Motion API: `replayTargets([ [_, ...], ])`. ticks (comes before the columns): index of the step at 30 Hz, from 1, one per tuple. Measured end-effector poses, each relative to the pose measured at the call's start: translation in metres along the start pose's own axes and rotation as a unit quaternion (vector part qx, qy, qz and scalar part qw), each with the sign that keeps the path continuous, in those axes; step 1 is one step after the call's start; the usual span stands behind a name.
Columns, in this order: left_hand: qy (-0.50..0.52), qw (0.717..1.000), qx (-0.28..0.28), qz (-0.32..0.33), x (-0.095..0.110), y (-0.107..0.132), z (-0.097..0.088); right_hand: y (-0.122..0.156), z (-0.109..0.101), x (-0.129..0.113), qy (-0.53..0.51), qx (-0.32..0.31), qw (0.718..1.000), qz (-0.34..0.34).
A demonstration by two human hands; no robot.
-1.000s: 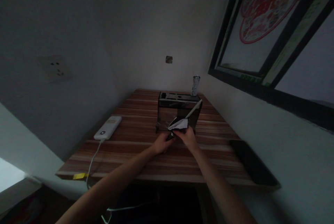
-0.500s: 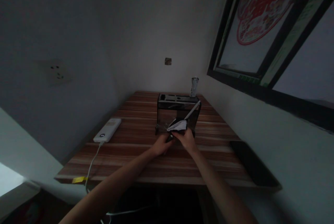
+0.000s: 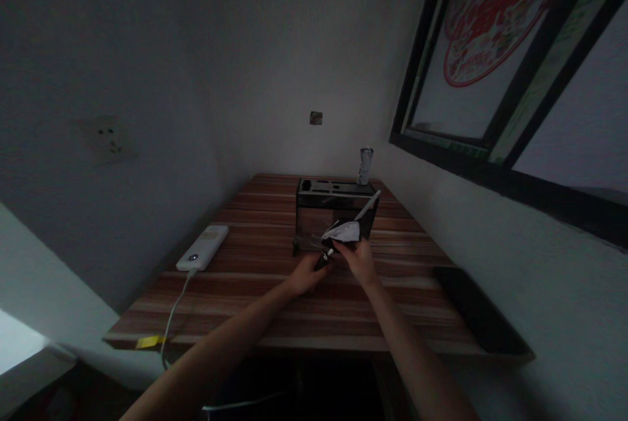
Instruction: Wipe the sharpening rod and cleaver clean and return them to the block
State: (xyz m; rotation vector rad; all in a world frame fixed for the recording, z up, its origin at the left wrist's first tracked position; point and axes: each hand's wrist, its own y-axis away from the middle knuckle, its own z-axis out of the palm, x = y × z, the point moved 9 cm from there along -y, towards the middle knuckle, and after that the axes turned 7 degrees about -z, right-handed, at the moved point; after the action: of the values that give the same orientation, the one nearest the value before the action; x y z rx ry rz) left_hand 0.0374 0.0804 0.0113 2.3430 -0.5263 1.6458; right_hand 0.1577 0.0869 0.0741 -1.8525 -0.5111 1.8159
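Observation:
My left hand (image 3: 305,274) is closed around the dark handle of a knife (image 3: 367,206). Its narrow pale blade slants up and to the right. My right hand (image 3: 361,260) pinches a black and white cloth (image 3: 346,231) folded over the middle of the blade. Part of the blade is hidden under this cloth, while its tip sticks out above and a short bright piece shows by the handle. Just behind both hands stands a black knife block (image 3: 314,200) with slots on top and a see-through front.
A white power bank (image 3: 203,248) with a cable lies on the left of the wood-grain table (image 3: 255,238). At the right edge rests a dark flat phone-like slab (image 3: 479,308). A wrapped, silvery upright object (image 3: 365,166) stands behind the block. Walls flank the table.
My right hand and the cloth have slid up and right along the blade, away from the handle. More metal shows beside my left hand, which has barely moved.

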Motion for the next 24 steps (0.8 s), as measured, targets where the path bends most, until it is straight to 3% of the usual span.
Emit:
replayTargets([
  [6,-0.052,0.999,-0.009,-0.002,0.005,0.004,0.002,-0.007,-0.025,-0.008,0.014,0.062,0.998,-0.004],
  [10,-0.083,0.996,-0.035,-0.014,0.001,0.004,0.008,-0.012,-0.053,-0.003,0.017,0.127,0.992,-0.008],
  [18,-0.145,0.987,-0.052,0.050,0.008,0.003,0.012,-0.010,-0.100,-0.008,0.004,0.290,0.956,-0.038],
  [24,-0.169,0.981,-0.068,0.062,0.009,0.003,0.016,-0.008,-0.121,-0.005,-0.020,0.345,0.935,-0.076],
])
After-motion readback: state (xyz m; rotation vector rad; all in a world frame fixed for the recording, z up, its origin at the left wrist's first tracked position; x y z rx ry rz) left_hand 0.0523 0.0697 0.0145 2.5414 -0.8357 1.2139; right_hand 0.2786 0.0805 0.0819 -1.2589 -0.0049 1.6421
